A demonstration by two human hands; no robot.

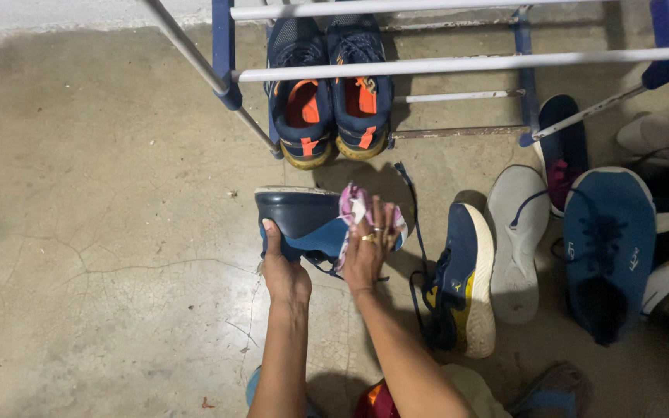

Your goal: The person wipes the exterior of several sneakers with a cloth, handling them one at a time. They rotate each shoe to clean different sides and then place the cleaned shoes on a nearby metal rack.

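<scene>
A dark blue shoe [303, 220] is held on its side above the concrete floor [102, 232] — gripped at the heel by the closed left hand [284, 275]; a pink-and-white cloth [355, 207] is pressed against it by the right hand [367, 251], fingers spread flat over it — just below the shoe rack [458, 58].

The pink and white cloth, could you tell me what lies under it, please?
The cloth is pressed by the right hand against a dark blue shoe that the left hand holds. The shoe's surface beneath it is hidden.
</scene>
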